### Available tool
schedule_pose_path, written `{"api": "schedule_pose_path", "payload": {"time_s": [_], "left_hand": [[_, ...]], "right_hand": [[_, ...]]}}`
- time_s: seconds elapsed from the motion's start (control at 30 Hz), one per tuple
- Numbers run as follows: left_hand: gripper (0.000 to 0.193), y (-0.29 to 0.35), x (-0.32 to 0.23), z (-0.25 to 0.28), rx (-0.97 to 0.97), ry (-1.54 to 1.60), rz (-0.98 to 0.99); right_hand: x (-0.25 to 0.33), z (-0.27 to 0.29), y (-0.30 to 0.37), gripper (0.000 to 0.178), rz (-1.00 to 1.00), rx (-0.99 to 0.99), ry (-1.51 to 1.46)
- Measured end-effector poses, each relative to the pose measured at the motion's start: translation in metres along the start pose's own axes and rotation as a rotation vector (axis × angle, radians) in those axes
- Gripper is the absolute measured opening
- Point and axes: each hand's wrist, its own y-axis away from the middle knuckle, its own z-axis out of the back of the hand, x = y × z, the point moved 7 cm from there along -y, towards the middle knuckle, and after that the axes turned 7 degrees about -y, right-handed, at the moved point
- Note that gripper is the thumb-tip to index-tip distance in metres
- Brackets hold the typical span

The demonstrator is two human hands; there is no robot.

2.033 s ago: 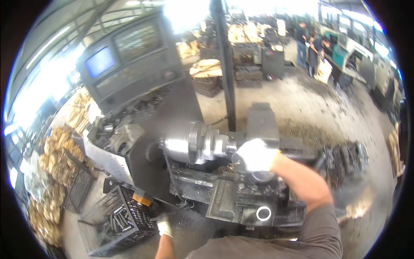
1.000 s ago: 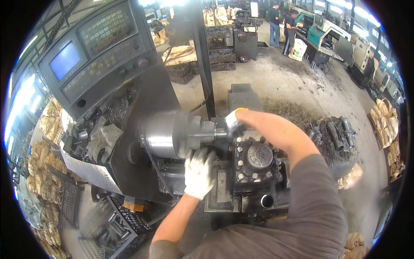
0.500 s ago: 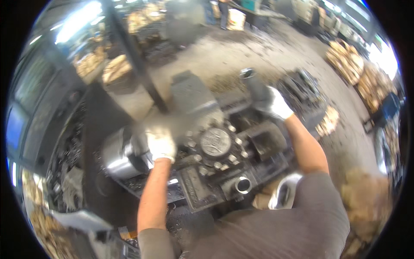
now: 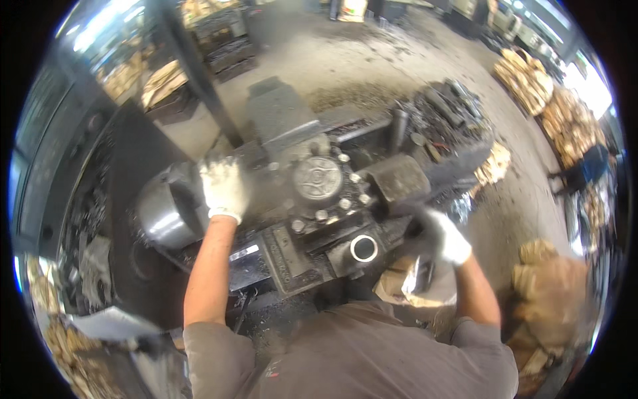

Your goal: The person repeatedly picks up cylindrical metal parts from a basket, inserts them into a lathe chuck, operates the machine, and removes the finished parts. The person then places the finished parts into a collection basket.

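Chuck (image 4: 163, 213), a shiny steel cylinder, sits at the lathe's left end, just left of the gloved left hand (image 4: 224, 188), which lies flat with fingers spread on the part beside it. Right of that hand stands the dark turret (image 4: 319, 183). The gloved right hand (image 4: 444, 236) hangs off the lathe's right edge; its grip is blurred and cannot be told.

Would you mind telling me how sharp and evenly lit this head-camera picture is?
Head view: strong fisheye bending toward the rim; daylight glare blows out the upper right; right hand smeared by motion blur; left hand slightly soft on the shiny chuck; turret fairly sharp.
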Motion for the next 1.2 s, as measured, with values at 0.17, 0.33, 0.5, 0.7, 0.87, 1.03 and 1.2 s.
{"api": "schedule_pose_path", "payload": {"time_s": [0.17,0.33,0.5,0.7,0.87,1.03,1.2], "left_hand": [[0.099,0.035,0.031,0.065,-0.290,0.261,-0.026],[0.097,0.074,0.133,0.032,-0.068,0.092,0.277],[0.103,0.032,0.149,0.058,0.301,0.184,0.229],[0.061,0.112,0.086,0.091,-0.369,0.462,0.191],[0.028,0.366,0.036,-0.071,-0.376,1.751,1.366],[0.045,0.556,0.082,-0.152,-0.952,1.909,1.989],[0.036,0.573,0.122,-0.137,-0.568,2.316,1.610]], "right_hand": [[0.095,-0.068,-0.053,0.033,0.353,0.404,0.230],[0.151,0.003,-0.131,0.034,0.592,0.323,-0.226],[0.131,-0.042,-0.282,0.030,0.302,0.357,0.691],[0.030,-0.114,-0.332,0.026,0.179,0.699,0.746],[-0.018,-0.156,-0.353,0.050,0.268,0.828,0.448],[0.062,-0.211,-0.358,0.049,-0.056,1.007,-0.075],[0.061,-0.257,-0.381,0.046,-0.149,1.102,-0.189]]}}
